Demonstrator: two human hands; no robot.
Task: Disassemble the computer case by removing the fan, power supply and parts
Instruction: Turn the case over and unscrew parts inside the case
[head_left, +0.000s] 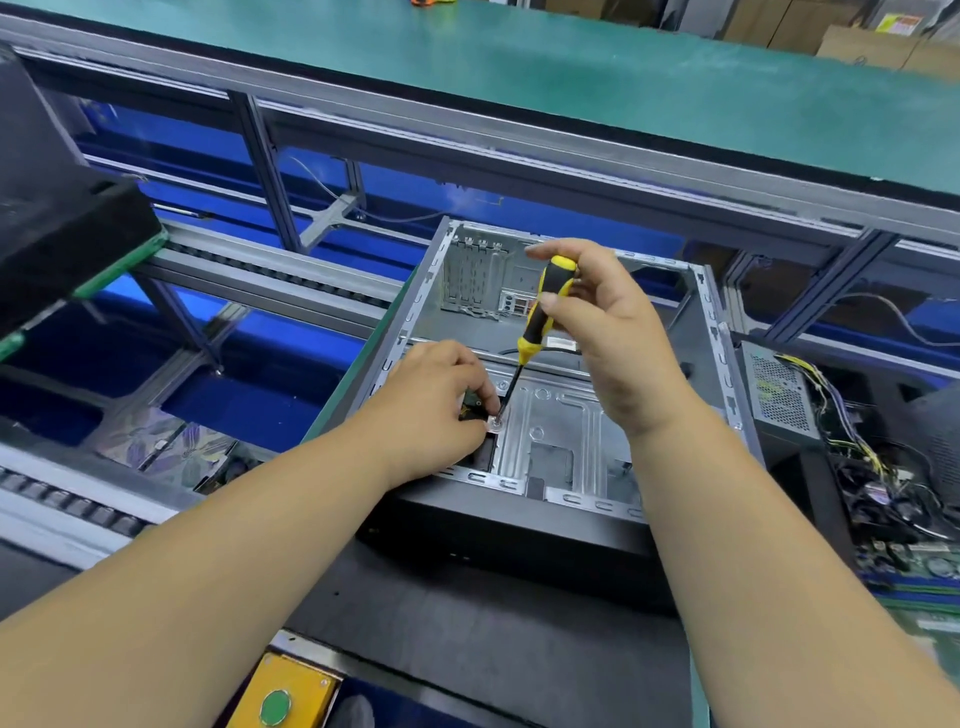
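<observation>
An open grey computer case lies on its side on the dark bench, its inside mostly bare metal. My right hand grips a yellow-and-black screwdriver by the handle, shaft slanting down-left, tip at a small round silver piece on the case floor. My left hand pinches a small dark part right beside that tip, at the case's left inner side.
A removed power supply with a tangle of wires and a circuit board lie to the right of the case. A black box sits on the conveyor at left. A yellow box with a green button is at the near edge.
</observation>
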